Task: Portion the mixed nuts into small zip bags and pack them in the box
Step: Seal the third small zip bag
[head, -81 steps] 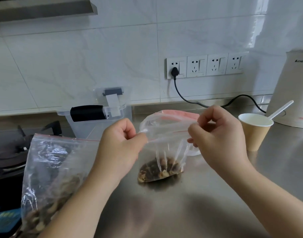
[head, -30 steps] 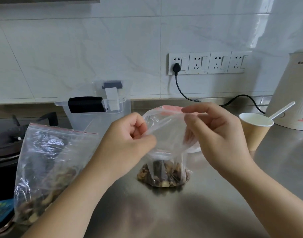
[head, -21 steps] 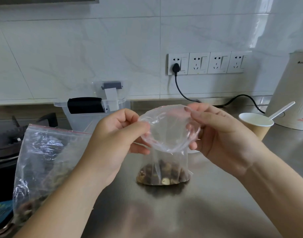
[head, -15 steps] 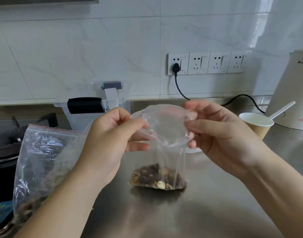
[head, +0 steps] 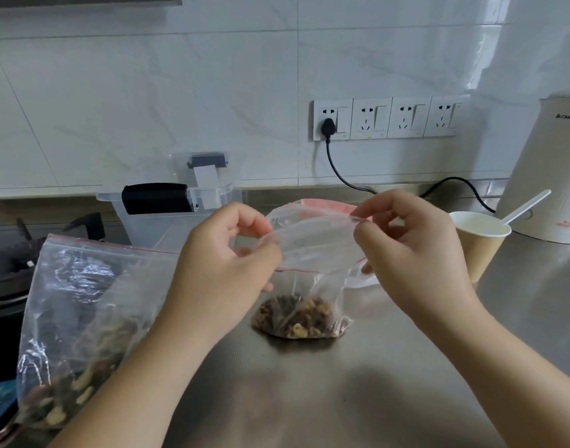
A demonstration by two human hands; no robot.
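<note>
Paper cup beside white kettle

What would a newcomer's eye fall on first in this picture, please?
First, the small zip bag at centre, nuts in its bottom on the steel counter, its top pinched by the left hand and right hand. Next, the large bag of mixed nuts at left, and the paper cup with a spoon at right.
</note>
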